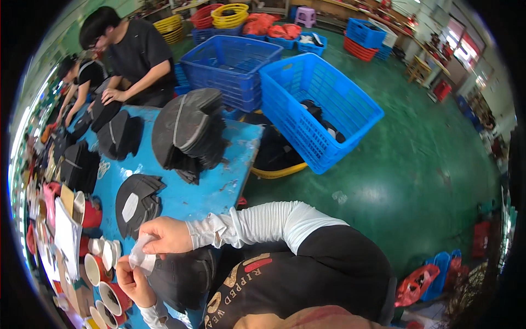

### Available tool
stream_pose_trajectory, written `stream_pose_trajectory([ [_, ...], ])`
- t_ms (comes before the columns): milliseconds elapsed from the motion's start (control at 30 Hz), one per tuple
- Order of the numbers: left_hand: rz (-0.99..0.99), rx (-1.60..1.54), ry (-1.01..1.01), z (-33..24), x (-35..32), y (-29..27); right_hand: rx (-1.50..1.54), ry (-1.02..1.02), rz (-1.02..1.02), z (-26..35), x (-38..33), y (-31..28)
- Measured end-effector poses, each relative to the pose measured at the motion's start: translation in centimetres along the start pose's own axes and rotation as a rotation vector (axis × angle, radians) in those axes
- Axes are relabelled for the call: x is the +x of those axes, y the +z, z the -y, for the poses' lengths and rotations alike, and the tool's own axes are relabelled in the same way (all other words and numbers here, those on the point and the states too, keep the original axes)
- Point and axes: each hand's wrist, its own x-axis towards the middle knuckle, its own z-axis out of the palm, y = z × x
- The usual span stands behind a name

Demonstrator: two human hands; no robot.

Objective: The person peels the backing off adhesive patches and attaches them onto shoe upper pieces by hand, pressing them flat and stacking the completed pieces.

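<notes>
My right hand (pixel 164 236), on a white-sleeved arm, and my left hand (pixel 131 282) below it both pinch a small white, translucent patch (pixel 142 256) between their fingertips. They hold it over the near edge of the blue table (pixel 219 181). A dark, rounded fabric piece (pixel 183 277) lies in my lap just under the hands. On the table beyond my right hand sits a fanned stack of black cut pieces (pixel 137 203), the top one bearing a white patch.
Taller stacks of black pieces (pixel 189 131) fill the table's middle and far end. Red-and-white cups (pixel 101 268) stand at the left. Two other people (pixel 134 55) work at the far end. Blue crates (pixel 318 104) and a yellow basket (pixel 279 172) stand on the green floor.
</notes>
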Motion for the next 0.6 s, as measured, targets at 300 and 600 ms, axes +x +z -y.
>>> stream_pose_trajectory([
  [300,0.046,-0.382,-0.205,-0.4,-0.7,3.0,-0.055,-0.041,-0.412,-0.7,-2.3,0.0],
  [600,0.013,-0.051,-0.175,0.5,-1.9,3.0,0.163,0.093,-0.207,-1.4,-2.8,-0.8],
])
